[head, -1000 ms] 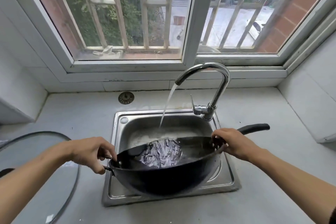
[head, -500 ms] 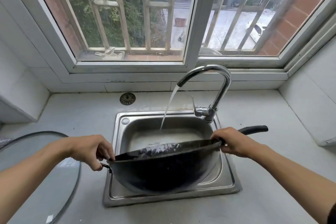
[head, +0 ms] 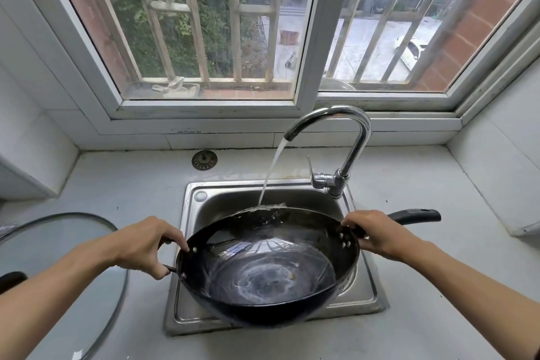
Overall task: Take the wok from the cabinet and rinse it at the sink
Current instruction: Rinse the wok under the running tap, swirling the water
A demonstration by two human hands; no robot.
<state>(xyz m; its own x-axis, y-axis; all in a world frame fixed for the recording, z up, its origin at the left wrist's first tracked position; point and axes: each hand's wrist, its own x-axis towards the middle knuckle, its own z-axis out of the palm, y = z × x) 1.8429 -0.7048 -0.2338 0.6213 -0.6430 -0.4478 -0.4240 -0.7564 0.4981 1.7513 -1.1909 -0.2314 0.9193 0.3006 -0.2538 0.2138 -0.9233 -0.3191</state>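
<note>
Wok (head: 271, 269) spans between hands over sink (head: 362, 298), long axis left-right. Left hand (head: 146, 245) grips loop handle; right hand (head: 377, 234) grips long handle's base. Water stream (head: 270, 172) strikes far rim, beyond both hands.

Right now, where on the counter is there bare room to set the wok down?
Bare counter lies right of the sink, between the tap and the side wall, and along the near edge. Left of the sink, the glass lid takes the near corner; behind it only the strainer lies. The wok, held in the left hand and right hand, covers the sink.
</note>
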